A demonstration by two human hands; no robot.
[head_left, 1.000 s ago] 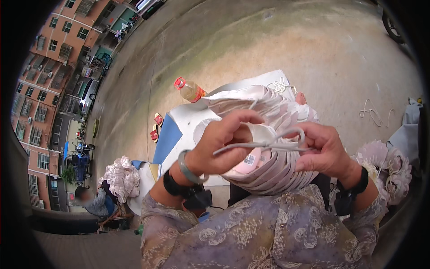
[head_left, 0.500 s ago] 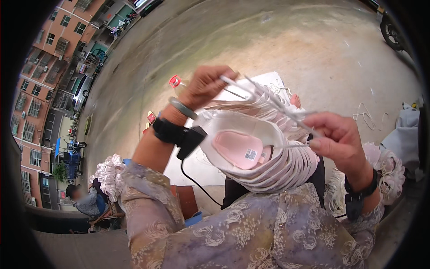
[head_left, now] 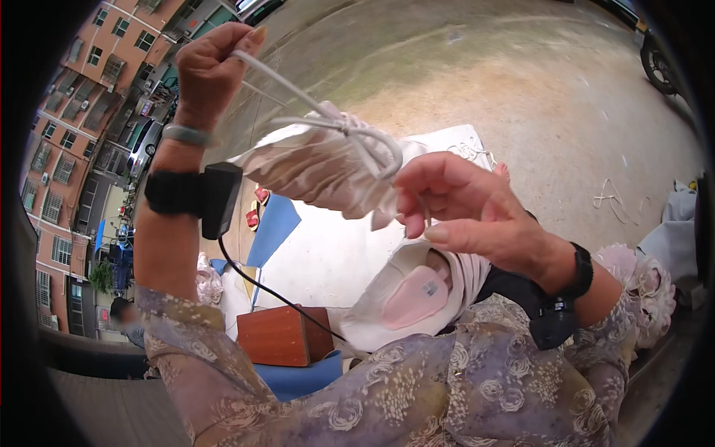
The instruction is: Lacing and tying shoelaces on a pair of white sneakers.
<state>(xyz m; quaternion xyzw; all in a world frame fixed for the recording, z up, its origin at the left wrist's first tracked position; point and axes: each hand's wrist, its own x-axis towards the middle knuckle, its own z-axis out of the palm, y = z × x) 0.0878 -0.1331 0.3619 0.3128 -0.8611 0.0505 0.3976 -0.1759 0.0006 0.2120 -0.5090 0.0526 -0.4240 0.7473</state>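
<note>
My left hand (head_left: 212,71) is raised at the upper left, its fingers closed on a white cord (head_left: 287,86). The cord runs down to a looped knot (head_left: 348,127) on a bundle of pale shoe uppers (head_left: 320,167), which hangs tilted in the air. My right hand (head_left: 477,208) is beside the loop at the bundle's right, fingers curled and a thin strand of the cord between thumb and fingers. On my lap, below that hand, lies a second stack of white shoe uppers (head_left: 376,305) with a pink lining piece (head_left: 417,298) showing inside.
In front of me is a white sheet (head_left: 328,253), with blue material (head_left: 272,227) at its left. A reddish-brown wooden block (head_left: 275,335) stands near my left elbow. More bundled uppers (head_left: 640,287) are at the right. Red slippers (head_left: 253,216) and loose cord (head_left: 614,201) lie on the ground.
My left hand has moved up and left with the cord, and a bundle of uppers now hangs from it. The lap stack has shifted lower. My right hand has moved left.
</note>
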